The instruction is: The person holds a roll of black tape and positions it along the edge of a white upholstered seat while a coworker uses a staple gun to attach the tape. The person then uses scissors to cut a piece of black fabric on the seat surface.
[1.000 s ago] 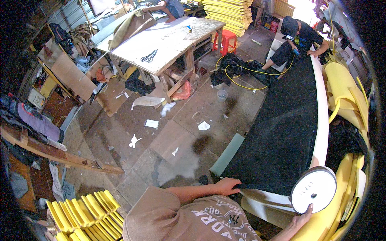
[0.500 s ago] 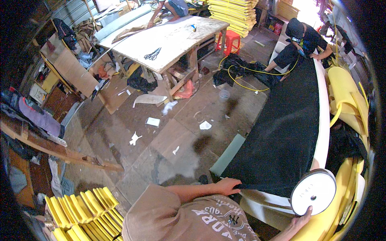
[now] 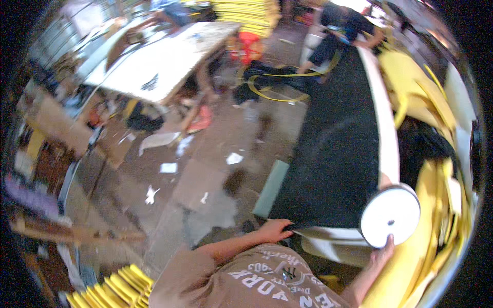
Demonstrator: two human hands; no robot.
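Left hand (image 3: 276,231) at black panel (image 3: 334,138), right hand (image 3: 382,250) at white disc (image 3: 393,215)

Black panel: long, stretching from the near right away to the far right. Left hand at its near left corner, fingers drawn together, pinching the dark edge; exact fingertip contact blurred. White disc at the panel's near right corner, face up, small dark hole at centre. Right hand below it: thumb pressed on the lower face, other fingers hidden behind, disc held between.

White strip (image 3: 380,118) borders the panel's right side, running down to the disc. Pale green piece (image 3: 271,188) just beside the panel's near left edge. Yellow foam (image 3: 418,82) heaped to the right.

Far end: co-worker (image 3: 341,23) bent over the panel. Far left: worktable (image 3: 179,56) with scissors (image 3: 149,83) on top; red stool (image 3: 250,47) just right of it. Scraps of white (image 3: 234,158) on the floor (image 3: 205,174).
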